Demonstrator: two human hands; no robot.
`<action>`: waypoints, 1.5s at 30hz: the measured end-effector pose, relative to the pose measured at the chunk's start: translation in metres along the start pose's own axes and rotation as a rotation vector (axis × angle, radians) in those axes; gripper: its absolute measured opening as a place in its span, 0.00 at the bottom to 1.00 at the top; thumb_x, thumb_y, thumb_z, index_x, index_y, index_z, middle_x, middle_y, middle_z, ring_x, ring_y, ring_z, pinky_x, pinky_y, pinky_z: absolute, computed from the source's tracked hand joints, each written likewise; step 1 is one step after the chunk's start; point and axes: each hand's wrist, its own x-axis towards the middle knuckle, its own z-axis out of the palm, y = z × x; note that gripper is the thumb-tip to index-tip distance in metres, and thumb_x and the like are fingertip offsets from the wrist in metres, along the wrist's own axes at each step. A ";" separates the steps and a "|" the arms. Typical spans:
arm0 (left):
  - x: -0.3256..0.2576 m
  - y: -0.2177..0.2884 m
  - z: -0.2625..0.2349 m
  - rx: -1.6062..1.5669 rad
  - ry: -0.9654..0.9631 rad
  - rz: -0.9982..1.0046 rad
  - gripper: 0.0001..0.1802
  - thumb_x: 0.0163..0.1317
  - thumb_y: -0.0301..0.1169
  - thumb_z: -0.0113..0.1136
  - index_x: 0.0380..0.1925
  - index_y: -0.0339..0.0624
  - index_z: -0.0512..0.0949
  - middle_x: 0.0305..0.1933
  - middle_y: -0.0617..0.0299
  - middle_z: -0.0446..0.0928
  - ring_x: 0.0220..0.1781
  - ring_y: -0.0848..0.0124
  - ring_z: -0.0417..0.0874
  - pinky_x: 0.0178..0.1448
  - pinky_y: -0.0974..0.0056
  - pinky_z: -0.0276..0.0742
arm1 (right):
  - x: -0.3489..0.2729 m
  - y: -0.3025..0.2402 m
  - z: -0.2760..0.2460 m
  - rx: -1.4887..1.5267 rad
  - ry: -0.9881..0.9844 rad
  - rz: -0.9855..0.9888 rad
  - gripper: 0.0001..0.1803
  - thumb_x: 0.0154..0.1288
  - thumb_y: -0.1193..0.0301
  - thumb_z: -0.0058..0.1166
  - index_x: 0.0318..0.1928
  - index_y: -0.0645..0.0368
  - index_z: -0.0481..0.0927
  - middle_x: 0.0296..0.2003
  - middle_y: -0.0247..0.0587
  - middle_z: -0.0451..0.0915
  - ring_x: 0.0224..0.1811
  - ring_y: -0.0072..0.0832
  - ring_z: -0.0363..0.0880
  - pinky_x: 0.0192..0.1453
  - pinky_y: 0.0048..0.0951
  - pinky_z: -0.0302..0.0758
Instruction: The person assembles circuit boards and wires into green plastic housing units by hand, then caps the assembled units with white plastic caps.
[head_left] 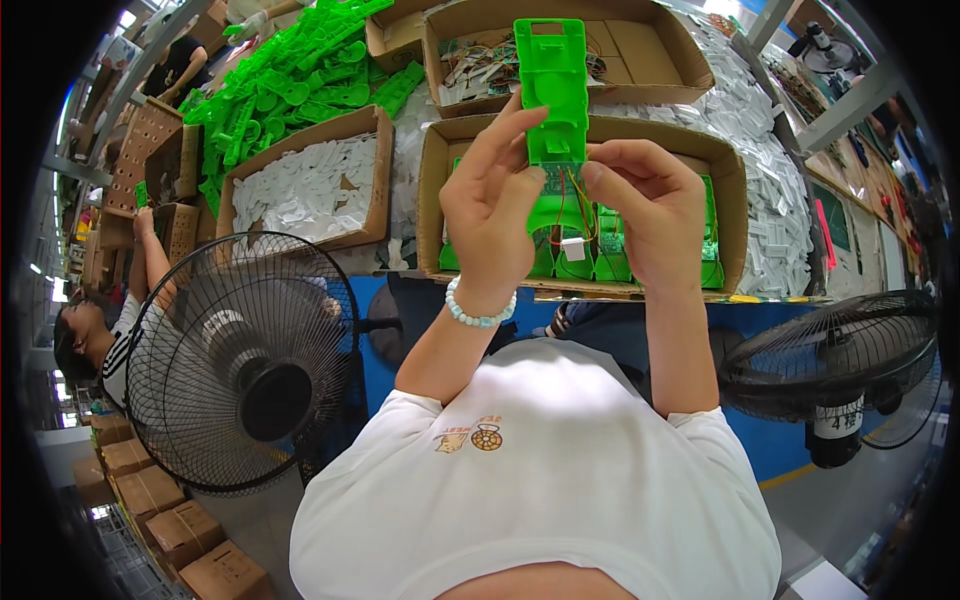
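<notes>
A bright green plastic casing (555, 90) stands upright above a cardboard box, its hollow inner side facing me. My left hand (488, 205), with a pale beaded bracelet, grips its left edge between fingers and thumb. At the casing's lower end is a small green circuit board (563, 178). Thin red, yellow and black wires run down from it, and a white connector (572, 249) hangs among them. My right hand (655, 210) is closed at the board's right edge, thumb and forefinger pinched there. Its other fingertips are partly hidden.
More green casings fill the cardboard box (432, 200) under my hands. Behind it, another box (640, 50) holds wired boards. White plastic parts (305, 185) fill a box at left, beside piled green casings (290, 90). Fans (245, 360) stand either side; a co-worker (100, 335) is far left.
</notes>
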 end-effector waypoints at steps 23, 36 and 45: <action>-0.005 0.006 0.015 0.109 -0.013 0.026 0.25 0.51 0.10 0.55 0.52 0.30 0.70 0.65 0.43 0.67 0.51 0.61 0.84 0.52 0.65 0.83 | -0.015 -0.011 0.007 -0.165 0.050 -0.053 0.07 0.59 0.81 0.62 0.39 0.69 0.82 0.34 0.38 0.84 0.37 0.19 0.83 0.44 0.19 0.80; -0.009 -0.014 0.004 -0.015 -0.039 0.008 0.27 0.56 0.13 0.45 0.59 0.25 0.68 0.65 0.42 0.68 0.58 0.54 0.79 0.62 0.56 0.77 | 0.000 -0.001 -0.007 -0.176 0.045 -0.020 0.08 0.59 0.79 0.62 0.39 0.69 0.81 0.36 0.40 0.85 0.40 0.21 0.84 0.46 0.21 0.80; -0.011 -0.011 0.000 0.062 -0.091 0.092 0.28 0.56 0.11 0.40 0.59 0.26 0.72 0.73 0.39 0.58 0.68 0.59 0.70 0.68 0.59 0.69 | -0.003 -0.004 0.006 -0.246 0.032 -0.027 0.14 0.56 0.78 0.65 0.42 0.69 0.78 0.40 0.42 0.82 0.46 0.25 0.82 0.51 0.25 0.81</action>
